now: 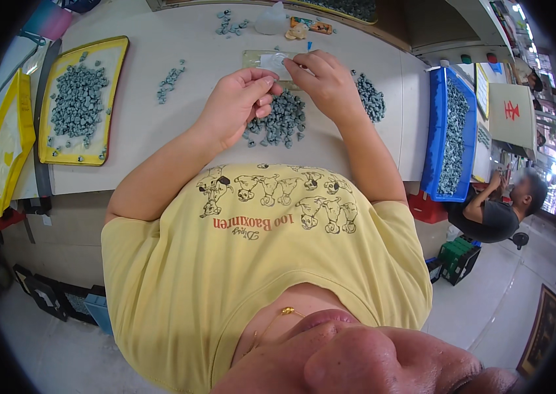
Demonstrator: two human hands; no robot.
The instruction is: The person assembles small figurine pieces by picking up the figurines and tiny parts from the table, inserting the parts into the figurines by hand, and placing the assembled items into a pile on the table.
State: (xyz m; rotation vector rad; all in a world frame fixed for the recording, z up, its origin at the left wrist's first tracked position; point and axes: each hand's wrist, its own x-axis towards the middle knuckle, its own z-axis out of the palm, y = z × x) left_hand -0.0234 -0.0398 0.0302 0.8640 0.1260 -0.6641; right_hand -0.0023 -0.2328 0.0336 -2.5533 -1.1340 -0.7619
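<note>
My left hand (pixel 238 105) is curled above the white table, thumb and forefinger pinched together; anything between them is too small to make out. Close to it on the right, my right hand (pixel 329 82) bends down with thumb and fingertips drawn together, and what they grip cannot be seen clearly. Just beyond the hands lies a flat yellowish block (pixel 252 59) with a white label or sheet on it, partly covered by my fingers. Under and nearer than the hands spreads a pile of small grey-green pieces (pixel 281 121). A second such pile (pixel 370 98) lies beside my right wrist.
At left are a yellow-rimmed tray (pixel 122 65) of similar pieces and another yellow tray (pixel 28 125). Small clusters (pixel 170 82) dot the table. A plastic bag (pixel 270 20) and an orange tube (pixel 317 26) lie at the back. A blue bin (pixel 431 157) stands right; a co-worker (pixel 494 207) sits beyond.
</note>
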